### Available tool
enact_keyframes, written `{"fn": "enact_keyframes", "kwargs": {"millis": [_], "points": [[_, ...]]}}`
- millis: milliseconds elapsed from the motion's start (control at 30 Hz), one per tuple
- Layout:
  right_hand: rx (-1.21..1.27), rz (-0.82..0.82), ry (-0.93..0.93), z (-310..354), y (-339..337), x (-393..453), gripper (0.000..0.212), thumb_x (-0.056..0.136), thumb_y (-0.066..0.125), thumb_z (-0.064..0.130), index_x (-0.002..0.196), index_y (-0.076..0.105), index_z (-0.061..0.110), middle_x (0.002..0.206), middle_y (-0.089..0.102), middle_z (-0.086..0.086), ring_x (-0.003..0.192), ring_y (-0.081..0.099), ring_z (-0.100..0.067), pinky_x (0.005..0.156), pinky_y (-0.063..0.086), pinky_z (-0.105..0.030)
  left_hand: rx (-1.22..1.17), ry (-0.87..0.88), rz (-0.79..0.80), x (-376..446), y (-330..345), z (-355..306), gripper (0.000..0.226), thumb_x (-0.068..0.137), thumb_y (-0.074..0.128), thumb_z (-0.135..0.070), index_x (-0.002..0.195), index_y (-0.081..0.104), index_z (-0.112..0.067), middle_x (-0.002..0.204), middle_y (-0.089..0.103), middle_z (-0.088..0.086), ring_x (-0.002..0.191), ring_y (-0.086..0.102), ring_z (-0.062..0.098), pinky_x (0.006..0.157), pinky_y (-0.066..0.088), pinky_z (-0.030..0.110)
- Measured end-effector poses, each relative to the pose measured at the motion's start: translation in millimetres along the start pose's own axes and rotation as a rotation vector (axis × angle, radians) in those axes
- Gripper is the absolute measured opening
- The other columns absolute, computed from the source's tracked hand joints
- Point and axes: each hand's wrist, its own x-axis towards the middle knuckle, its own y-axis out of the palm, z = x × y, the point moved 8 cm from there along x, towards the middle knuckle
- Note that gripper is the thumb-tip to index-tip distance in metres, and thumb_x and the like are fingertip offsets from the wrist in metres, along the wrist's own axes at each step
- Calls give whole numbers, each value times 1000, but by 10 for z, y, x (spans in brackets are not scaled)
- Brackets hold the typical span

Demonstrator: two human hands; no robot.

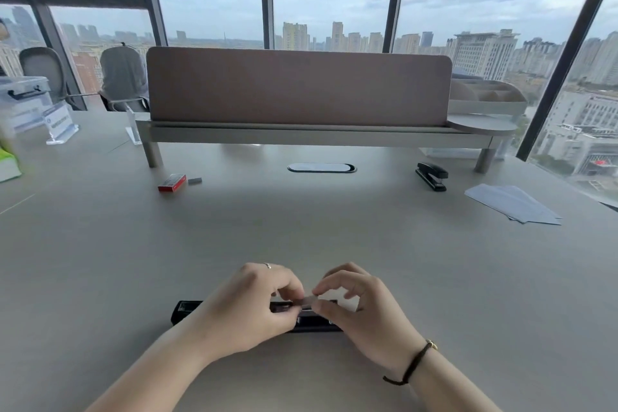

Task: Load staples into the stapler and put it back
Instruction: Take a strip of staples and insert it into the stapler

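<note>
Stapler lies flat & opened out on the desk right in front of you. Your L hand & R hand both pinch one staple strip just above it, other fingers curled. Red staple box & a 2nd stapler sit far back, well apart

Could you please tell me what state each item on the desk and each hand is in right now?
Opened stapler: flat on the desk, under both hands.
Staple strip: pinched over the stapler.
Left hand: fingers shut on the strip.
Right hand: fingers shut on the strip.
Second stapler: closed, untouched.
Staple box: lying flat; a loose strip beside it.
Papers: fanned stack.
</note>
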Motion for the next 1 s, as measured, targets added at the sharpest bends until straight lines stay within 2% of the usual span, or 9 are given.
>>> {"fn": "enact_keyframes", "kwargs": {"millis": [100,200,400,533,600,700,800,900,1000], "points": [[1,4,-1,-41,46,-21,6,80,77,24,85,75,27,95,64,11,70,58,7,64,39,-11,-3,1,-1,-5,3,20,7,78,74,-20,78,73,-27,78,73,-16,79,64,-1,70,47,9],[-12,4,3,-61,67,-18,5,81,76,24,85,75,27,96,63,16,68,57,7,65,40,-9,-11,9,5,-6,19,42,8,79,74,-20,76,73,-27,77,71,-16,75,65,-1,69,49,12],[-47,0,10,-52,63,-38,8,81,75,28,89,74,27,88,70,8,62,56,3,61,37,-10,-18,40,28,-33,59,59,6,84,72,-24,79,75,-27,84,70,-17,77,66,3,73,53,22],[-58,-5,42,-79,33,-64,11,79,76,30,89,73,29,77,66,30,57,54,1,56,36,-7,-8,37,47,-51,97,87,8,86,68,-30,84,75,-29,90,65,-21,73,65,7,70,53,26],[-72,-6,66,-111,19,-69,13,76,78,30,89,73,29,72,64,33,56,53,-1,54,37,-8,-7,36,51,-58,103,100,8,87,67,-31,86,75,-30,92,64,-22,69,63,7,66,51,23],[-92,-13,88,-152,-20,-87,17,71,81,28,86,73,31,76,66,32,58,55,0,56,41,-8,-9,32,62,-73,107,126,9,87,67,-31,88,76,-32,94,64,-23,60,58,10,59,45,16],[-92,-40,112,-207,-113,-104,21,67,85,26,84,74,31,87,70,24,66,61,1,61,45,-7,-9,30,66,-77,106,131,10,87,66,-31,90,76,-33,94,64,-22,64,60,13,58,44,16],[-133,-36,101,-225,-145,-88,19,65,86,29,80,74,31,76,69,4,68,62,-4,61,44,-9,8,33,95,-65,127,123,13,88,65,-29,94,76,-34,94,63,-20,72,62,8,64,47,16],[-156,-18,93,-222,-121,-76,17,66,85,31,79,75,30,73,65,5,66,59,-4,59,41,-10,26,28,141,-44,169,110,19,90,60,-31,101,73,-39,95,57,-21,73,60,11,63,46,17]]}}
